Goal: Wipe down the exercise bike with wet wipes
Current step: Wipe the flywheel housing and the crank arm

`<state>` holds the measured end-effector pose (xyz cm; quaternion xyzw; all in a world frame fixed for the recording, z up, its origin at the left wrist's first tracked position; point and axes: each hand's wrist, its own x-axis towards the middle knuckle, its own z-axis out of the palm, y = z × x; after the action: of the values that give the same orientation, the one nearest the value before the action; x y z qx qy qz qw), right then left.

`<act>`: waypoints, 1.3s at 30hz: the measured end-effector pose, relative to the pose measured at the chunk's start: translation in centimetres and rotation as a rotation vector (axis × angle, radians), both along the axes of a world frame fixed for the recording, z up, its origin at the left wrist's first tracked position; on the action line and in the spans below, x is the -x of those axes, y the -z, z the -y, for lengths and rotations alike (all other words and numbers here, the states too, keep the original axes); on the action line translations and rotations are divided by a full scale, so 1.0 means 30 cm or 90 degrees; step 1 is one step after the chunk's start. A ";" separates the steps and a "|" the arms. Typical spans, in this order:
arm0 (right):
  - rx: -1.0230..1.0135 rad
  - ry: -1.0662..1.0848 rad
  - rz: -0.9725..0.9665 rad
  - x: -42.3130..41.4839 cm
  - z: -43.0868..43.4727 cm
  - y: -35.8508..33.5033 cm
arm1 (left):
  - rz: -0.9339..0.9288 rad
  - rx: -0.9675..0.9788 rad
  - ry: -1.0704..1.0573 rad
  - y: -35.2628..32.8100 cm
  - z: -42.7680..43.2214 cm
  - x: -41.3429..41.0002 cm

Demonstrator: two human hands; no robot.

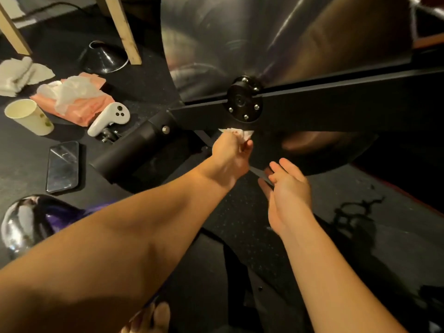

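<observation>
**Wiping the black exercise bike low on its frame**

We find the left hand reaching forward, its fingers curled tightly round a crumpled white wet wipe. The wipe is pressed against the lower edge of the bike's flat black frame bar, just beneath the round black bolted hub. Behind the hub stands the large shiny silver flywheel disc.

The right hand hangs just beside the left, nearer to us and lower. Its fingers are loose and only slightly bent, the palm is turned towards the left hand, and it has hold of nothing. Whether its thumb touches the thin grey strut next to it we cannot tell.

On the dark speckled floor mat to the left lie several things. A pink soft packet of wet wipes has a white sheet pulled up out of its top. Touching its near edge is a white handheld game controller. A cream paper cup lies tilted just left of the packet, and a heap of crumpled white used wipes sits beyond it. A black smartphone lies flat, nearer to us. Further back, a glossy black cone-shaped cover rests between two pale wooden legs.
</observation>
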<state>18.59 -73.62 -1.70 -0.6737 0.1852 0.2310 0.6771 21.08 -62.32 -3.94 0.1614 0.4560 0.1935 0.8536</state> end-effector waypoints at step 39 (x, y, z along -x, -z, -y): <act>-0.564 0.241 -0.049 -0.091 0.376 -0.368 | -0.182 -0.913 0.364 -0.400 0.463 0.137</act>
<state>21.31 -84.90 9.34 -0.2659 0.2130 0.1854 0.9217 16.97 -76.21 8.06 0.8075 0.2660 0.1905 0.4908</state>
